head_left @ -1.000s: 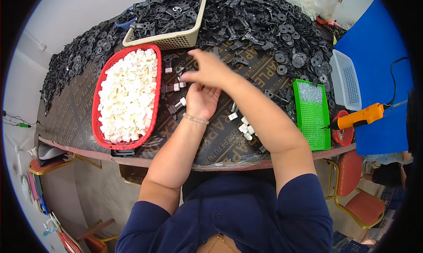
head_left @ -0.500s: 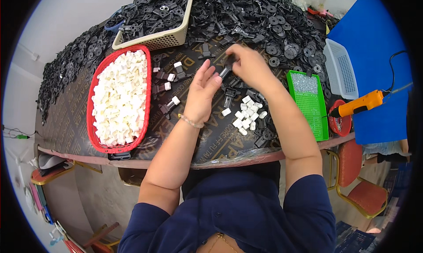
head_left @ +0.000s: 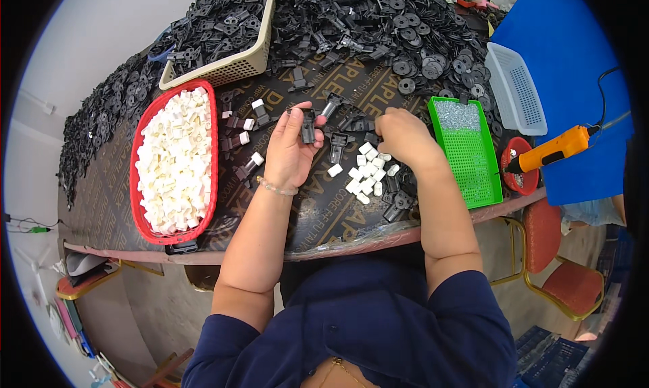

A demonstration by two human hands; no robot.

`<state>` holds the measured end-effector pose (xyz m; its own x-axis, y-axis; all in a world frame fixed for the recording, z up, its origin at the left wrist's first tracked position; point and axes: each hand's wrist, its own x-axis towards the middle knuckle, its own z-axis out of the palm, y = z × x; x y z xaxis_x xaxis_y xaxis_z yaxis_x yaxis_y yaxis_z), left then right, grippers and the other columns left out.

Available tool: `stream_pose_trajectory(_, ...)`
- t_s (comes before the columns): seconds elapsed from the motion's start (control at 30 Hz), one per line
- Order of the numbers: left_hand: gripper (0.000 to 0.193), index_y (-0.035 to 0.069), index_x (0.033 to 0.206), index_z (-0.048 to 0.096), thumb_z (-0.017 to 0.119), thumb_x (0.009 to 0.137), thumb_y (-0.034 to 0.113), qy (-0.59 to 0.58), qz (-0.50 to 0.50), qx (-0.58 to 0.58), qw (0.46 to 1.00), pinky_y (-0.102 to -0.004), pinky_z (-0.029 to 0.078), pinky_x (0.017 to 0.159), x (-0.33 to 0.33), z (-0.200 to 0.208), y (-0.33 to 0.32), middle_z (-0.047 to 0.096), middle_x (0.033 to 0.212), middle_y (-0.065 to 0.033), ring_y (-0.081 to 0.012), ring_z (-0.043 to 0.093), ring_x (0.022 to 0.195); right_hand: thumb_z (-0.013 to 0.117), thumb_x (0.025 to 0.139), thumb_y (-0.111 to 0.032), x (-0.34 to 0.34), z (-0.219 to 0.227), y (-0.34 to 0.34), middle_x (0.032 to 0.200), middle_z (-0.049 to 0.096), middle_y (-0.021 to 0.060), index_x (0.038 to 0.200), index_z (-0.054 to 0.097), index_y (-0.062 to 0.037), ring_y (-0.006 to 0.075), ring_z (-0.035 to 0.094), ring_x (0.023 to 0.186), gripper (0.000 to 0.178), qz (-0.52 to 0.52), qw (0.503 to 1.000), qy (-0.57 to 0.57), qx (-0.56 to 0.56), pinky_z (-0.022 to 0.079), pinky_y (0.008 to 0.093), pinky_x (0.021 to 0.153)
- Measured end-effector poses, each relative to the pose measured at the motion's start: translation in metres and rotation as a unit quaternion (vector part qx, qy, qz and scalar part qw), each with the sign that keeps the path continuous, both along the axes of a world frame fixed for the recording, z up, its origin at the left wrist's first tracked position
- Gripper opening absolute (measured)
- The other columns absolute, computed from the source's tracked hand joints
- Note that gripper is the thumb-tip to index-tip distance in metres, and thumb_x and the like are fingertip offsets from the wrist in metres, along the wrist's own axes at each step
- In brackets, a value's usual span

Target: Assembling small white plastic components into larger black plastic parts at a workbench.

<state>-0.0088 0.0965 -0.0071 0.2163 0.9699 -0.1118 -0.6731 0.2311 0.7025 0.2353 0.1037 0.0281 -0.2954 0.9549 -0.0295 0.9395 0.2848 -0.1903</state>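
In the head view, the hands are no longer meeting: the right hand (head_left: 404,136) is now sitting apart, just beyond a heap of white caps (head_left: 366,174); its fingertips are hiding, so I cannot tell whether its grip is holding anything. The left hand (head_left: 289,148) is gripping a black part (head_left: 308,130) between thumb and fingers over the counter (head_left: 338,220). The left is apparently supporting that part alone, leaving the right working separately.

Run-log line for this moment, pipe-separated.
left hand: holds black plastic part | right hand: by loose white pieces, grip unclear | person's left: red basket, heaped white pieces | person's right: green tray
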Motion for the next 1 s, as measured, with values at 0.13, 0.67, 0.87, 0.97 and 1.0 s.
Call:
stream_pose_trajectory(0.13,0.038,0.009,0.139,0.046,0.054,0.106,0.027,-0.030,-0.007,-0.013,0.999,-0.0290,0.049,0.070,0.000,0.003,0.000,0.065,0.106,-0.0137,-0.0167,0.061,0.081,0.074,0.069,-0.003,-0.006,-0.011,0.002,0.105,0.067,0.0153,0.090,0.074,-0.0019,0.0341,0.063,0.107,0.021,0.010,0.999,-0.031,0.036,0.053,0.0438,0.092)
stream_pose_trajectory(0.67,0.033,0.010,0.130,0.052,0.062,0.099,0.008,-0.036,-0.045,0.006,0.998,-0.0357,0.054,0.091,0.008,0.018,-0.011,0.065,0.116,-0.0074,-0.0180,0.065,0.102,0.080,0.079,-0.003,-0.043,0.007,-0.004,0.106,0.070,0.0112,0.099,0.071,-0.0018,0.0276,0.069,0.096,0.022,0.188,0.866,0.435,0.162,0.056,0.0354,0.084)
stream_pose_trajectory(0.87,0.045,0.007,0.137,0.048,0.061,0.095,-0.003,0.069,-0.028,0.128,0.989,-0.0359,0.054,0.099,0.002,0.011,-0.012,0.065,0.120,-0.0127,-0.0225,0.065,0.112,0.085,0.074,-0.008,-0.048,0.016,-0.011,0.118,0.068,0.0132,0.099,0.071,-0.0024,0.0284,0.067,0.107,0.029,0.111,0.845,0.492,0.181,0.052,0.0360,0.094)
stream_pose_trajectory(0.97,0.047,0.007,0.138,0.047,0.061,0.095,-0.004,0.068,-0.031,0.124,0.990,-0.0367,0.054,0.100,0.008,0.014,-0.012,0.065,0.122,-0.0142,-0.0249,0.065,0.116,0.086,0.073,-0.009,-0.043,0.018,-0.012,0.127,0.065,0.0140,0.099,0.071,-0.0024,0.0285,0.064,0.116,0.031,0.086,0.864,0.475,0.142,0.049,0.0365,0.100)
stream_pose_trajectory(1.0,0.047,0.007,0.138,0.047,0.061,0.095,-0.004,0.068,-0.031,0.124,0.989,-0.0367,0.054,0.100,0.008,0.014,-0.012,0.065,0.122,-0.0142,-0.0249,0.065,0.116,0.086,0.073,-0.009,-0.043,0.019,-0.012,0.127,0.065,0.0140,0.099,0.071,-0.0024,0.0285,0.064,0.116,0.031,0.086,0.864,0.476,0.142,0.049,0.0365,0.100)
